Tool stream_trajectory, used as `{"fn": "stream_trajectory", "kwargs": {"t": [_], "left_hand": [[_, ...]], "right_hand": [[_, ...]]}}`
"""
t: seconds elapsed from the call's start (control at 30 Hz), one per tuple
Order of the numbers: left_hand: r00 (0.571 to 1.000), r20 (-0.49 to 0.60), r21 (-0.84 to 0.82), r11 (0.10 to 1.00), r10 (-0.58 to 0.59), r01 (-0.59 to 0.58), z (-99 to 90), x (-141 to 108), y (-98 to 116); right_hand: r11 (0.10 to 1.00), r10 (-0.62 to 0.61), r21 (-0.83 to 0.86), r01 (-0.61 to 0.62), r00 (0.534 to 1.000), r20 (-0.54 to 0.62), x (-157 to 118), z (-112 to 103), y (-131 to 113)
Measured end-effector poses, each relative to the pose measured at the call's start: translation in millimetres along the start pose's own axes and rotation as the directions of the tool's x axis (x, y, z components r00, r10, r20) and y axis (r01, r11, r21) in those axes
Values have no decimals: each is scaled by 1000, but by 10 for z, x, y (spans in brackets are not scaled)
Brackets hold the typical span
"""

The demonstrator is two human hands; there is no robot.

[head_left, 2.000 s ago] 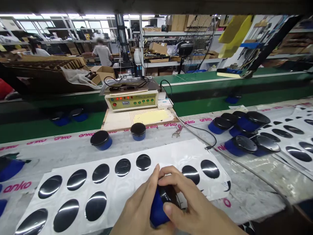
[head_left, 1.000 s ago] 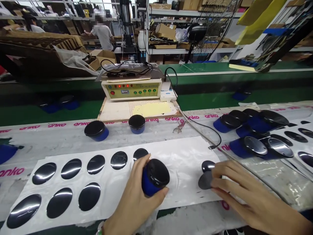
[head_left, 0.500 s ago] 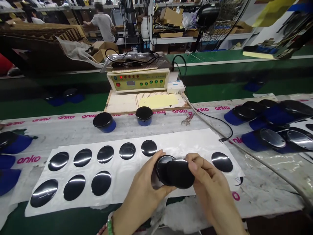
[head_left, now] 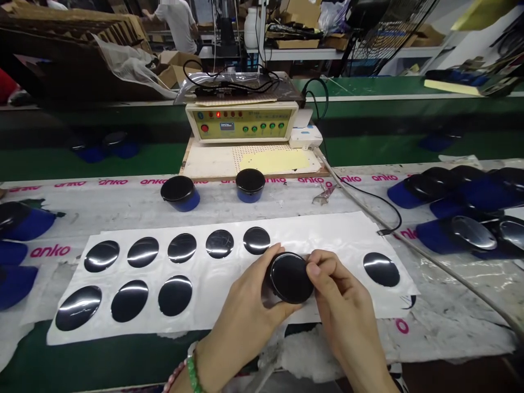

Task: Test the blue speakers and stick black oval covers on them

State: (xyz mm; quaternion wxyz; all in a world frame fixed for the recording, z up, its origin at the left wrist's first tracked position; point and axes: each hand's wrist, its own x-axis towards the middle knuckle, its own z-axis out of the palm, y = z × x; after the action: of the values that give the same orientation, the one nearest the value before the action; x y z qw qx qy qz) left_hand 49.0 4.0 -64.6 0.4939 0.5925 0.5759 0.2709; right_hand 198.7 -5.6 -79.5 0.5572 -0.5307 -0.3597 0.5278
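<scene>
My left hand (head_left: 245,305) wraps its thumb and fingers round a round black-topped piece (head_left: 284,281) above the front of the white sheet (head_left: 315,234). A glossy black disc (head_left: 292,277) lies over the top of that piece. The fingertips of my right hand (head_left: 344,300) pinch the disc's right edge. Several black oval stickers (head_left: 182,248) lie in two rows on the sheet to the left, and one more (head_left: 381,269) is at its right. Behind the sheet stand two blue cups with black tops (head_left: 180,192) (head_left: 250,184).
A control box (head_left: 241,124) with lit buttons sits on a board at the back. A grey cable (head_left: 446,281) runs diagonally down the right side. Blue cups gather at the right (head_left: 454,233) and left (head_left: 24,221) edges. Farther back, a person (head_left: 178,27) stands.
The disc has moved left from its overlapping, offset position and now covers the top of the held piece. The camera view has shifted slightly.
</scene>
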Motion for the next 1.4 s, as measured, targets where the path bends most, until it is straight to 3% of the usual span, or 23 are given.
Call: {"fn": "stream_trajectory", "kwargs": {"t": [0.33,0.53,0.83,0.97,1.03,1.13,1.23,1.33,1.4], "left_hand": [[1000,-4,-12,1000,-20,20,4,-2,2],[1000,-3,-40,999,-20,20,10,-14,-30],[999,17,-76,996,-47,48,10,-18,-7],[998,21,-78,996,-52,53,5,-26,1],[999,27,-61,998,-28,30,-11,-24,-3],[999,36,-39,999,-1,2,-28,-4,-25],[999,34,-38,999,-11,12,19,-1,-66],[989,29,37,989,142,-143,96,-79,-103],[952,49,138,942,302,-306,59,-147,-99]], "right_hand": [[955,-163,-259,143,985,-60,6,57,-56],[917,-270,-325,230,959,-84,14,103,-109],[866,-309,-427,259,950,-50,5,75,-40],[897,-218,-413,157,970,-104,6,14,-69],[867,-129,-487,108,992,-10,27,9,-125],[768,-41,-616,173,974,222,89,56,-209],[750,-94,-620,230,965,245,158,123,-224],[766,-167,-589,259,964,207,206,117,-183],[797,-183,-546,257,965,188,231,28,-173]]}}
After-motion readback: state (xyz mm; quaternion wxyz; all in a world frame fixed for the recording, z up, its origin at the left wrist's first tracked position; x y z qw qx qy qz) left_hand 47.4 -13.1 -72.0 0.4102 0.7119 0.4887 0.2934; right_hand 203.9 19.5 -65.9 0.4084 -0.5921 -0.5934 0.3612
